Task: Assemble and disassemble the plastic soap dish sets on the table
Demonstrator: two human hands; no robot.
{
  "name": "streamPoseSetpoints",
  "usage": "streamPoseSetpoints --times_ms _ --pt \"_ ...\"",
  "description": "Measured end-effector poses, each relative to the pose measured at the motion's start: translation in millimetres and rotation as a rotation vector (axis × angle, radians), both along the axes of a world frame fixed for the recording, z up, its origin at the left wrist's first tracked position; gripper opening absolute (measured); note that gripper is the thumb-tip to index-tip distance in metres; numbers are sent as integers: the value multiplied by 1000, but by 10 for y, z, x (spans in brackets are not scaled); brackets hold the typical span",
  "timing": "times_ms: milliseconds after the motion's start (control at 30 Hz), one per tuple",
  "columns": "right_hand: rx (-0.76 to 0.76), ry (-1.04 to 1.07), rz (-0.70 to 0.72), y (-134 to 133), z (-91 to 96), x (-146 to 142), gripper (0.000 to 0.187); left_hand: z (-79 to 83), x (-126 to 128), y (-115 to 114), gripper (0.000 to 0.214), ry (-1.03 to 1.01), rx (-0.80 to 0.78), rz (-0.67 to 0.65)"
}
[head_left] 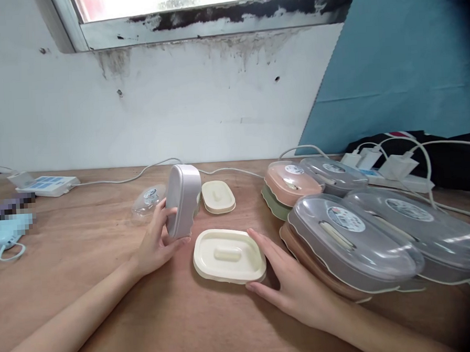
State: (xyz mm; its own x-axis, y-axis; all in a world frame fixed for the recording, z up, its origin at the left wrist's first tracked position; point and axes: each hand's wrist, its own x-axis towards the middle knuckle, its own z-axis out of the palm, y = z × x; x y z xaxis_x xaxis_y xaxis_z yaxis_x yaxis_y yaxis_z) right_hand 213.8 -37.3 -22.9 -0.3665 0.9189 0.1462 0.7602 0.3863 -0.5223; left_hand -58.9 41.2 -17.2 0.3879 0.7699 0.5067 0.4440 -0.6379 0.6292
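Note:
My left hand (162,238) grips a lilac-grey plastic box (184,199) with rounded corners, held up on its side; its far face is hidden. Thumb and fingers of my right hand (291,283) close round the right end of a shallow cream plastic tray (207,251), which has a raised bar in its middle and rests on the table. Behind it lies a second, smaller-looking cream piece (218,197) of similar shape. Just left of the lilac-grey box sits a clear plastic lid (145,201) with a round sticker.
Several stacked boxes with clear lids, among them a grey one (349,243) and a pink one (292,181), crowd the right side. Power strips (400,180) (52,185) with cables lie along the back. A pale blue device (5,232) is at far left on the wooden table (148,317).

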Motion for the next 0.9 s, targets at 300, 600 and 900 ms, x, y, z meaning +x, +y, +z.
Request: streamPoseSetpoints --times_ms 300,600,900 --pt "1 90 -32 19 -20 24 88 161 35 -51 41 193 -103 -358" --pt "3 158 -81 13 25 -8 91 166 164 -156 70 428 -124 -511" --pt "-36 -46 -44 -34 -22 -8 79 103 226 -180 81 519 -37 -442"
